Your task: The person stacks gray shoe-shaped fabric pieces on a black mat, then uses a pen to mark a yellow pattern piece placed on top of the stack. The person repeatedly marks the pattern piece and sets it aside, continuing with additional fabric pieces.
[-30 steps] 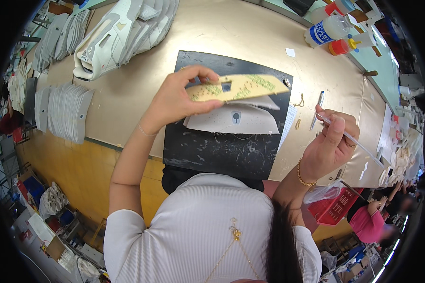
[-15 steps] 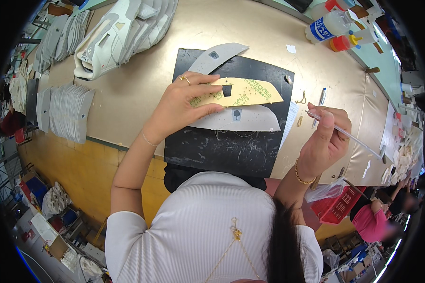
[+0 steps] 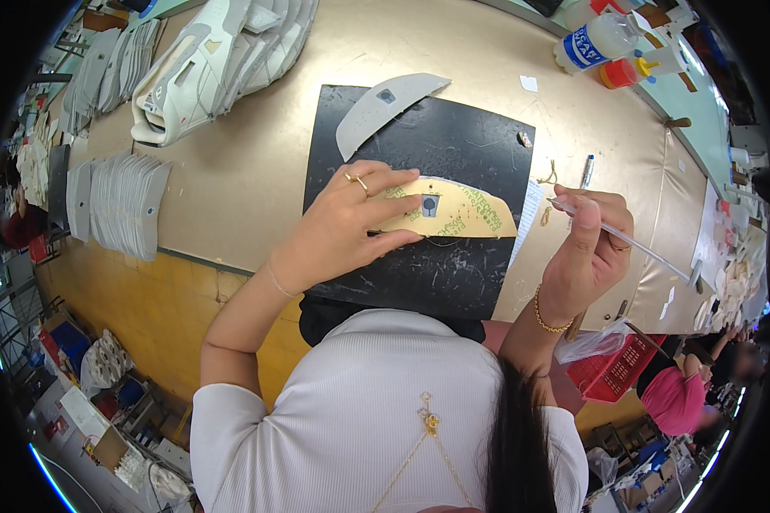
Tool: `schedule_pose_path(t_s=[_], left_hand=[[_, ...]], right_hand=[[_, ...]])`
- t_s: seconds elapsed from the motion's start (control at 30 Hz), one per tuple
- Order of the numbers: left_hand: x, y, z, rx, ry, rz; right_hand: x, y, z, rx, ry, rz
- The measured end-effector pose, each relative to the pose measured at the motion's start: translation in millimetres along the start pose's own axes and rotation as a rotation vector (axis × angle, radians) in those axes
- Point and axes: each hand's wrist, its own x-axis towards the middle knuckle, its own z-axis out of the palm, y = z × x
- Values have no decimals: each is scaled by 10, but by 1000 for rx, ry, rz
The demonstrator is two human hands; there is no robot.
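Note:
On the black mat my left hand grips a yellow board template with green print, fingers on top and thumb along its near edge. The template lies over a grey curved shoe piece; a dark patch on that piece shows through the square cutout, and the rest is mostly covered. My right hand pinches a thin pale marking pen above the table, right of the mat and apart from the template. Another grey curved piece with a dark patch rests at the mat's far left.
Stacked grey pieces and nested shoe uppers stand at left. Bottles are grouped at the far right. A blue-capped pen and paper lie beside the mat. Below the table's right edge is a red crate; people work beyond it.
My left hand has brought the template nearer and down over the grey piece, so the dark patch now shows in its cutout. My right hand has barely moved.

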Motion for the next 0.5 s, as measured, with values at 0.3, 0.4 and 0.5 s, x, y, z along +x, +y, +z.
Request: schedule_pose_path(t_s=[0.3,0.4,0.5], left_hand=[[-26,-6,10,-32,-11,-3],[-30,2,16,5,-2,23],[-27,25,28,70,-1,27]], right_hand=[[-20,20,44,-28,-51,44],[6,5,73,-126,-172,121],[80,-8,241,-262,-410,160]])
